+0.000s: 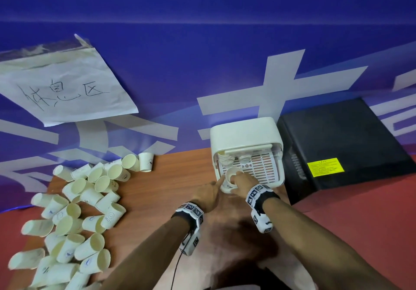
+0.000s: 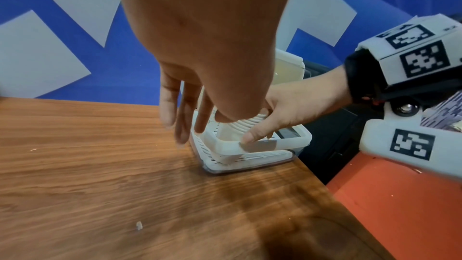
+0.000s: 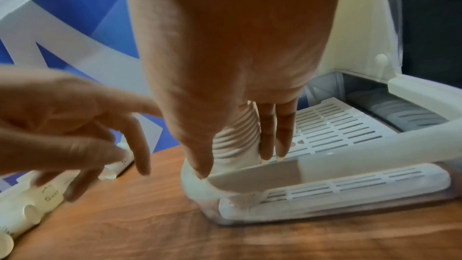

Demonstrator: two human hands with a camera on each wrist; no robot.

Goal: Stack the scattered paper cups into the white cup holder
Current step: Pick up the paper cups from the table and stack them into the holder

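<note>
While the brown wooden table (image 1: 157,184) carries everything, a blue wall with big pale shapes (image 1: 202,42) stands right behind it. A crumpled white paper sign with handwriting (image 1: 60,87) is taped to that wall on the left. A flat black box with a yellow sticker (image 1: 342,145) lies to the right of the table, beside a red surface (image 1: 360,226).

Many loose cream paper cups (image 1: 74,217) lie tipped over in a heap on the left part of the table. The white plastic cup holder with a slotted tray (image 1: 267,168) sits at the back of the table, against the wall.

A tall stack of nested paper cups (image 3: 235,139) stands in the near left corner of the holder. The right hand (image 1: 242,182) is wrapped around this stack, thumb on one side and fingers on the other. The left hand (image 1: 208,194) is just beside the holder with its fingers loose and spread, holding nothing.
</note>
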